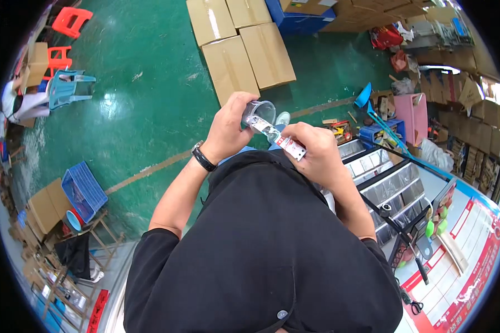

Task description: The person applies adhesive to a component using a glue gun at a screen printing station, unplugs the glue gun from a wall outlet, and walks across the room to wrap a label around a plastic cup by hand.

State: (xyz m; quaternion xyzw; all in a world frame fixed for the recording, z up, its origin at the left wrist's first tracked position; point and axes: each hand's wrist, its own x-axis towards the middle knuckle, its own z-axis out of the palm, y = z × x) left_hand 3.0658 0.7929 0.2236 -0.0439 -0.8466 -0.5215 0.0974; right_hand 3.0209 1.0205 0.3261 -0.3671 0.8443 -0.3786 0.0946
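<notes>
In front of my waist, my left hand [226,127] is wrapped round a clear plastic cup [265,111], which is tilted with its mouth facing up and away from me. My right hand [320,151] grips a small clear bottle [290,147] with a white and red label. The bottle slants, its neck pointing to the upper left and meeting or overlapping the lower side of the cup. Whether the neck is inside the cup or just beside it I cannot tell. A white patch shows through the cup wall near the neck.
Cardboard boxes [230,64] lie on the green floor ahead. To the right is a table [447,280] with scissors [416,306] and black-framed trays [391,186]. A blue crate [84,191] stands at the left. A person [25,105] is by a teal chair [66,89].
</notes>
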